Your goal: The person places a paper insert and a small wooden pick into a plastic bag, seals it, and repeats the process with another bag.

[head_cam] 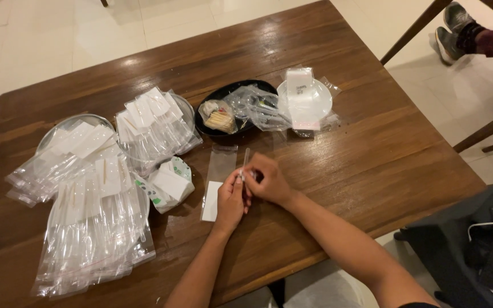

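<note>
Both hands meet over the wooden surface [338,171]: left hand [230,201] and right hand [269,181] pinch a thin clear sleeve [246,161] between closed fingertips, beside an empty plastic bag [219,179].

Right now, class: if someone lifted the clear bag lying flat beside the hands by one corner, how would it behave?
The clear bag looks like thin film, so it would probably droop. It seems very light and may slide easily on the smooth wooden table.

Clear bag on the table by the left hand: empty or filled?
Filled: the clear bag, flat by the left hand, shows a white folded piece at its bottom end.
</note>
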